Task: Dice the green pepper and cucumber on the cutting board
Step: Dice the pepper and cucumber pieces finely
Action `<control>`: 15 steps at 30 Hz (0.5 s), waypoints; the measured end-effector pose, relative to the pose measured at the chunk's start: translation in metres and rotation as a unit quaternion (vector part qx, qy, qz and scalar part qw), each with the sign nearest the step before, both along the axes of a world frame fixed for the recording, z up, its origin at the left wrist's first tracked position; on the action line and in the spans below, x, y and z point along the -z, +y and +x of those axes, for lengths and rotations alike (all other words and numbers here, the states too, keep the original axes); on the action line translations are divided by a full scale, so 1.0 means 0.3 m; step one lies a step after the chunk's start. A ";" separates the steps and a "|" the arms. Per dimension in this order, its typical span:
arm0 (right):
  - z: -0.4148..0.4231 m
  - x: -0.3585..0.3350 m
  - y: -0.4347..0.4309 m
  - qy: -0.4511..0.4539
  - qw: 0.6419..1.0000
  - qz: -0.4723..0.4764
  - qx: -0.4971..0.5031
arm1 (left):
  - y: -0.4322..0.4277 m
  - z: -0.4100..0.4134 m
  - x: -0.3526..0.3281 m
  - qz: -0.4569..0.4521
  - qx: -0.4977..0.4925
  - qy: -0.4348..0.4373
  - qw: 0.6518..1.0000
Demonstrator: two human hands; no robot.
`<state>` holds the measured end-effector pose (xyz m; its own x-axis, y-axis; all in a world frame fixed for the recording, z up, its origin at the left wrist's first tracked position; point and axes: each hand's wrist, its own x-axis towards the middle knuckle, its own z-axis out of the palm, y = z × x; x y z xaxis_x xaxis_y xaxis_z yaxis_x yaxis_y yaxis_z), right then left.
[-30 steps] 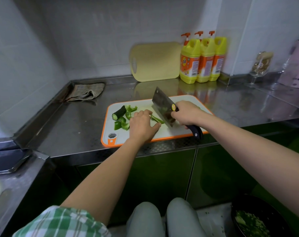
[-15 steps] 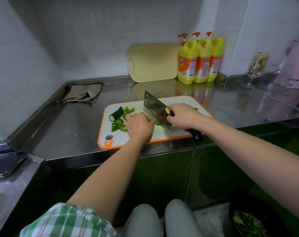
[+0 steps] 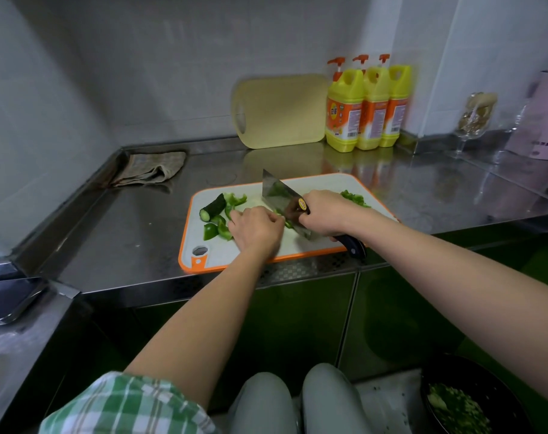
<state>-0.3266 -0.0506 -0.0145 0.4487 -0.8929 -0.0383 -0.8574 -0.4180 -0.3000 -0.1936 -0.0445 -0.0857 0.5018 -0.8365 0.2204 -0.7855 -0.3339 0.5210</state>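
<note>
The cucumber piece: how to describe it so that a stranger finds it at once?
On the steel counter lies a white board with an orange rim. At its far left end lies the cucumber: a dark, straight stub with a pale cut end, unlike the bright, curled pepper pieces beside it.

We identify a kitchen: stainless-steel worktop [image 3: 135, 233] against white walls [image 3: 172, 73], green cabinet doors [image 3: 297, 324] beneath, three yellow detergent pump bottles [image 3: 368, 111], a dishcloth [image 3: 150, 169], and an orange-rimmed cutting board [image 3: 222, 253] carrying cut green pepper [image 3: 210, 230].
</note>
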 end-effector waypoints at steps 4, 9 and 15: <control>0.015 -0.028 0.002 0.028 1.000 0.005 -0.006 | -0.004 0.000 -0.002 0.006 -0.004 0.015 1.000; 0.032 -0.013 -0.002 0.033 0.999 0.011 -0.004 | -0.008 0.000 0.001 0.007 -0.010 0.021 1.000; 0.031 0.012 -0.012 0.010 1.000 0.002 0.013 | -0.007 -0.006 0.002 0.017 -0.005 0.014 1.000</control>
